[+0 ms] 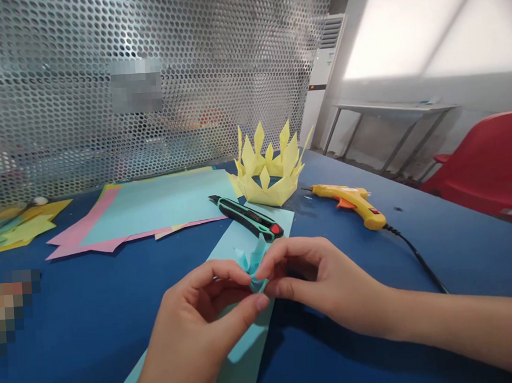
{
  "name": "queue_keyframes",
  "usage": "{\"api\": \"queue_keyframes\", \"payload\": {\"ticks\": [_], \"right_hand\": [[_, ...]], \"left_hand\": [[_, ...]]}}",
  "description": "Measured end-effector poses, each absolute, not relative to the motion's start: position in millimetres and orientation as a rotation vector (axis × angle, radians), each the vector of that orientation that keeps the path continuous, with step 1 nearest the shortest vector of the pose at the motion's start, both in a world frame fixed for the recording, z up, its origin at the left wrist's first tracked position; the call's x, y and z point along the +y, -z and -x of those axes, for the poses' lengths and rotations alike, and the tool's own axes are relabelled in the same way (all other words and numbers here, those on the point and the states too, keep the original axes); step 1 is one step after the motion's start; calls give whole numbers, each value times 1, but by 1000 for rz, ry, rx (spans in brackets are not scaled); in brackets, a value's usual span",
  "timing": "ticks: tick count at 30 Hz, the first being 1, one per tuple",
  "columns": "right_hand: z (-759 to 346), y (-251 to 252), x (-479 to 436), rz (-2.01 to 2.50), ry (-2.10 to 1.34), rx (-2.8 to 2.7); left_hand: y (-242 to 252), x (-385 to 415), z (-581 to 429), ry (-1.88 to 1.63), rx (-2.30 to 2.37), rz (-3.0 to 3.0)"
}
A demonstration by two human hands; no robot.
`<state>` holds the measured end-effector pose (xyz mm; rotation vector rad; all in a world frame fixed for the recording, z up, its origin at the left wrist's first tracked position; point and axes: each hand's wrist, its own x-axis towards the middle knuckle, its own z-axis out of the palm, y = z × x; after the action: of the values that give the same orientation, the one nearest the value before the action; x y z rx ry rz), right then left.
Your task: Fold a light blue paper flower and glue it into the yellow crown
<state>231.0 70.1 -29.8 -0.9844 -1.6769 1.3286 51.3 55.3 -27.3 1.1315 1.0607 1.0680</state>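
Hands (256, 292) pinch folded blue paper (252, 263) between fingertips.

Between the left hand (195, 328) and right hand (317, 280) sits a light blue folded paper piece (252, 262). Under both hands lies a pale teal sheet (244, 354) on the dark blue table (73, 318). Beyond them: a black and green knife (245, 216) with a red tip, a yellow paper crown (268, 170), a yellow and orange glue gun (353, 203), and pink and teal sheets (140, 213).

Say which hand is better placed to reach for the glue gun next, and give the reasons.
Right. The right hand lies on the same side as the yellow glue gun, with bare blue table between them. The left hand would have to cross over the folded light-blue paper piece both hands pinch.
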Motion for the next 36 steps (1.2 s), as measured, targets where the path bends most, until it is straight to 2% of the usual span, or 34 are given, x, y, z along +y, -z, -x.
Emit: {"api": "queue_keyframes", "payload": {"ticks": [4, 11, 18, 30, 36], "right_hand": [[-229, 28, 69, 970, -1309, -1702], [-229, 25, 65, 975, -982, -1857], [-229, 28, 65, 972, -874, -1922], [-241, 27, 73, 702, -527, -2121], [-242, 28, 70, 647, -202, -2213]], "left_hand": [[27, 55, -50, -1071, 1041, -1207], [27, 58, -51, -1051, 1059, -1321], [30, 58, -48, -1090, 1097, -1394], [38, 56, -46, -1137, 1067, -1477], [37, 58, -48, -1124, 1063, -1444]]}}
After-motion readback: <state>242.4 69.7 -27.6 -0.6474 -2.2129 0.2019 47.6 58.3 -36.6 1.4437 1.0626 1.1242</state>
